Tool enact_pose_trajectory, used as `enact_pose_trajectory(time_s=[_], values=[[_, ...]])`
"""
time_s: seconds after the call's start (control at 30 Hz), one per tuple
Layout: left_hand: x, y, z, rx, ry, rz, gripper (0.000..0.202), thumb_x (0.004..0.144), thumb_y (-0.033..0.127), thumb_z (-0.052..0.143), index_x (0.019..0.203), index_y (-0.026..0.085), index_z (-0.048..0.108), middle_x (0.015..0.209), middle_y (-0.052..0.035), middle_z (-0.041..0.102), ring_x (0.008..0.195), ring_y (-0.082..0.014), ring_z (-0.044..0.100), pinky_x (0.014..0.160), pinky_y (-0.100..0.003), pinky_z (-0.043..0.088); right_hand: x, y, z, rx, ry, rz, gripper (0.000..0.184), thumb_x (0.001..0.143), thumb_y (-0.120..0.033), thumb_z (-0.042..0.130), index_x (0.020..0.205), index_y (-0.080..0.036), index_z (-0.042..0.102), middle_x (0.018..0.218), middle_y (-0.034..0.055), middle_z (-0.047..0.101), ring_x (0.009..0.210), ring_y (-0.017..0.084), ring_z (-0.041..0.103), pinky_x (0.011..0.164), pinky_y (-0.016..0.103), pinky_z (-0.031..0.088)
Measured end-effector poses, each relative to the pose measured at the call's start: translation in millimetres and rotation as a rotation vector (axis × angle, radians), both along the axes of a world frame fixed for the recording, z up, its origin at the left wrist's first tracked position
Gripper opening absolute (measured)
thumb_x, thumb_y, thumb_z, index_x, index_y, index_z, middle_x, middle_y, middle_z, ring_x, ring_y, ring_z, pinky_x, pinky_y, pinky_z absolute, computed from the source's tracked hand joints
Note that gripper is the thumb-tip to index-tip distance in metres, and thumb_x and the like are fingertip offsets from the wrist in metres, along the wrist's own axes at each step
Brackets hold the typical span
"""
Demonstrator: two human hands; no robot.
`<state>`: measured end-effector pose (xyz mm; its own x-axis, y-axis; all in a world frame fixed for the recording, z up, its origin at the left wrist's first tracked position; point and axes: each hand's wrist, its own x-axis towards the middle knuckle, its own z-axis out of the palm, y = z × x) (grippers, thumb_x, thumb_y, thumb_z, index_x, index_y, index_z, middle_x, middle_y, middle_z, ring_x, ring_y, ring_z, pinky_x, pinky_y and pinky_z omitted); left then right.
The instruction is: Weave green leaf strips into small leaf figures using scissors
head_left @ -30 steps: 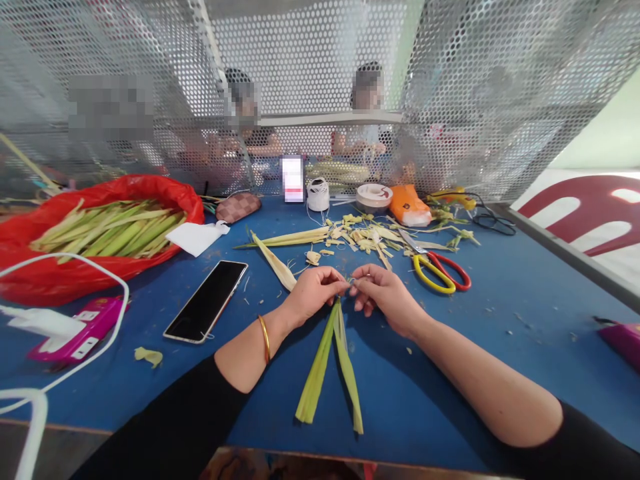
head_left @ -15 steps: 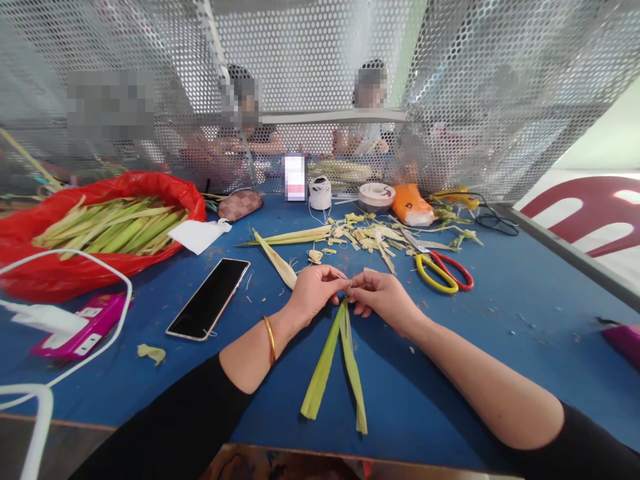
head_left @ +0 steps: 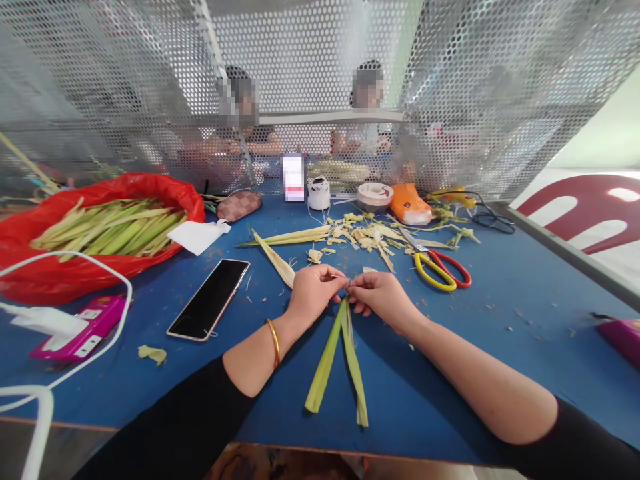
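Note:
My left hand (head_left: 316,292) and my right hand (head_left: 380,293) meet in the middle of the blue table, each closed in a pinch. Between the fingertips a fine pale thread (head_left: 338,277) shows faintly; the rest of it is hidden. Just below the fingers are the gathered tops of green corn husk strips (head_left: 327,370), which look joined there. Their free ends spread apart toward me in a narrow V. A paler husk (head_left: 275,260) lies beyond my left hand. Scissors with yellow and red handles (head_left: 440,270) rest beyond my right hand.
A red bag (head_left: 120,270) of husks, a phone (head_left: 209,300) and a pink power strip (head_left: 95,327) are at left. Husk scraps (head_left: 367,233), a thread spool (head_left: 319,193), tape (head_left: 375,195) and an orange packet (head_left: 410,204) lie behind. People sit beyond the perforated screen (head_left: 310,60).
My fingers stay pinched together with little movement. The lower ends of the husk strips have shifted slightly, and the whole view has moved a little.

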<state>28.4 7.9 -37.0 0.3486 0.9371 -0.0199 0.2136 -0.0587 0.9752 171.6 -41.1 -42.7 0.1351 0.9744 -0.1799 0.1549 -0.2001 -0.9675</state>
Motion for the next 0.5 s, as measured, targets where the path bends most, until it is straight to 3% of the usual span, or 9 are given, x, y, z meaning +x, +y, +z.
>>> enact_pose_trajectory(time_s=[0.2,0.5], values=[[-0.4,-0.8,1.0,0.0,0.035,-0.01,0.004,0.072,0.02,0.068,0.073,0.016,0.068,0.06,0.0028,0.065,0.043,-0.0066,0.055,0.039,-0.017,0.037,1.6,-0.9,-4.3,0.006,-0.02,-0.019,0.009,0.069,-0.017,0.063,0.062,-0.018,0.057,0.051,-0.0037,0.062,0.04,0.008,0.057,0.035,0.014,0.046],[-5.1,4.8,7.5,-0.146,-0.005,-0.175,0.007,0.074,0.019,0.065,0.073,0.015,0.06,0.06,0.0029,0.061,0.044,-0.0054,0.052,0.036,-0.014,0.032,2.3,-3.0,-1.6,0.043,-0.037,0.001,0.006,0.07,-0.017,0.059,0.066,-0.019,0.056,0.054,-0.0051,0.06,0.041,0.007,0.057,0.037,0.014,0.046]])
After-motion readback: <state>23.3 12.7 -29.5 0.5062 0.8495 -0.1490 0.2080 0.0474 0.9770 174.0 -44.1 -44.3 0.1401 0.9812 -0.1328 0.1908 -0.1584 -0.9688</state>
